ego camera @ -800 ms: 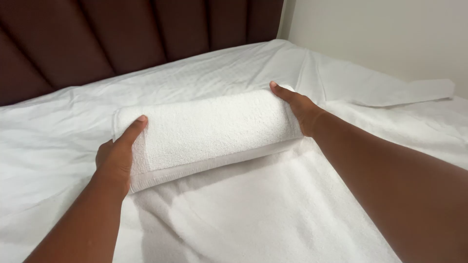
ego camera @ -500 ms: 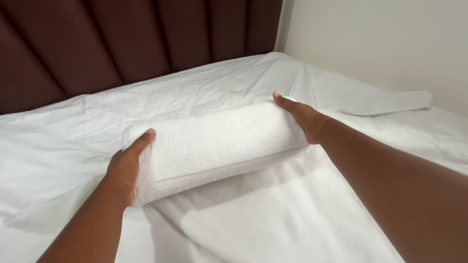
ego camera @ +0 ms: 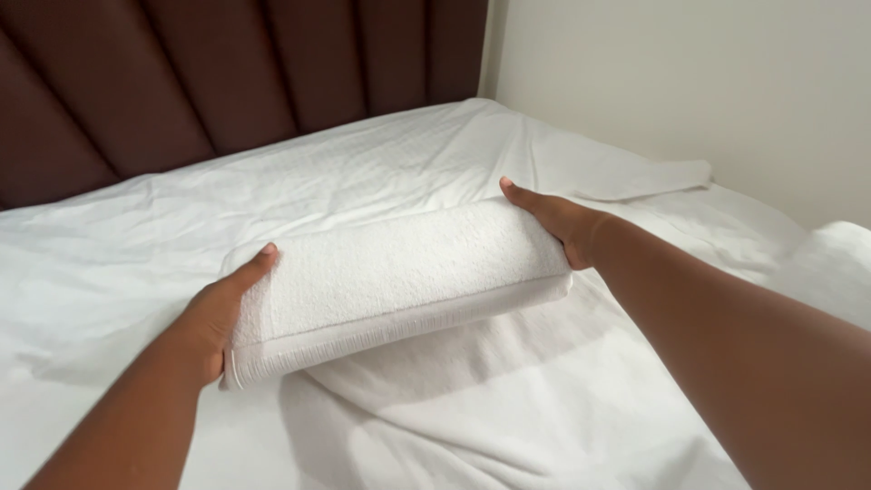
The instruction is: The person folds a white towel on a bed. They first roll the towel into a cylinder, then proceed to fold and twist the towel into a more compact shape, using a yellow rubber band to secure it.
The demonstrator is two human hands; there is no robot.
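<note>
Now my left hand (ego camera: 213, 322) has its fingers wrapped around one end of the folded white towel (ego camera: 390, 277), thumb on top, while my right hand (ego camera: 558, 222) presses flat, fingers together, against the far end. Between them the towel looks already folded into a thick block, lifted a little at the near edge above the rumpled white sheet (ego camera: 508, 417). Both arms reach forward, nearly straight, toward the dark padded headboard (ego camera: 181, 82) beyond my fingertips.

Towel (ego camera: 399, 272) on bed (ego camera: 363, 163), between hands (ego camera: 218, 313).
</note>
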